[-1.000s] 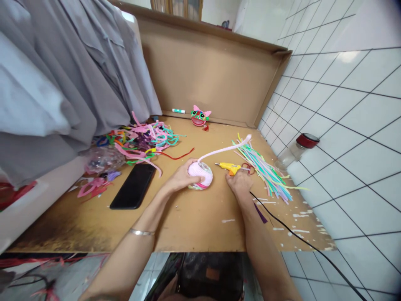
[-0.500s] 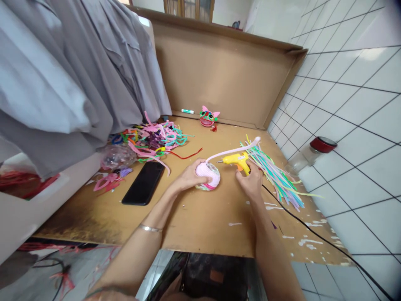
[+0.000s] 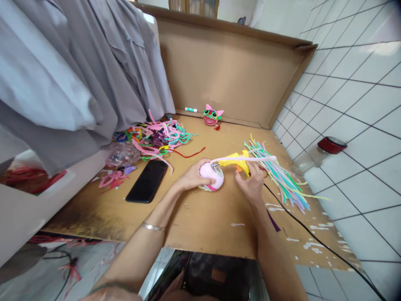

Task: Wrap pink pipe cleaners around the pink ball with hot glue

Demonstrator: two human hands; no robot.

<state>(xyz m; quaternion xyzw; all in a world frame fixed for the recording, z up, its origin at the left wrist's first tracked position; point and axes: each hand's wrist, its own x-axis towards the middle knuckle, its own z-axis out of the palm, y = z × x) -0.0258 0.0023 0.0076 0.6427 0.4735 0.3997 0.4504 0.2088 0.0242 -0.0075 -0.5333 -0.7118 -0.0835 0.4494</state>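
My left hand (image 3: 191,177) grips a small round object wrapped in pink pipe cleaner (image 3: 212,176) that rests on the brown cardboard work surface (image 3: 200,217). A loose pink pipe cleaner end (image 3: 247,159) runs from it off to the right. My right hand (image 3: 250,184) holds a yellow glue gun (image 3: 238,161) by its handle, the nozzle pointing left and close to the top of the wrapped object. The gun's black cord (image 3: 313,240) trails to the lower right.
A bundle of pastel pipe cleaners (image 3: 282,175) lies right of the gun. A tangle of coloured pipe cleaners (image 3: 156,136) and a black phone (image 3: 147,181) lie left. A pink toy face (image 3: 211,116), a marker (image 3: 191,110), a red-lidded jar (image 3: 322,150) and hanging grey shirts (image 3: 78,75) surround the board.
My right hand picked the glue gun up off the board and brought its nozzle left to the pink wrapped object. The loose pipe cleaner end dropped lower, lying across the gun.
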